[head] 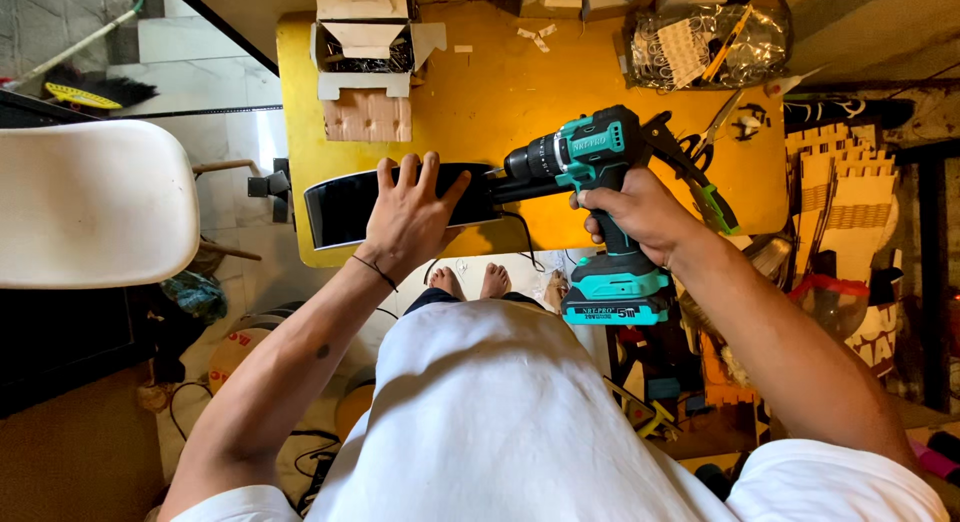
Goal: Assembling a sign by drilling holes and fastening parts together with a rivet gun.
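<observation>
At counter [500, 92] edge, our left hand [410, 217] splays flat on the black panel [345, 207]; right hand [645, 214] grips the drill [590, 157], bit seemingly aligned with its long axis.

A cluttered home workshop: yellow worktable [520, 92], cordless drill [590, 172], scissors [715, 132], cardboard boxes [365, 32], stacked cut pieces [850, 197].

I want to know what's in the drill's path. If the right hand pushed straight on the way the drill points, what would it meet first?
The right hand aims the cordless drill leftward. First in line is the end of the black panel that the left hand presses on the yellow table; the tip looks already at it, though depth is unclear.
</observation>
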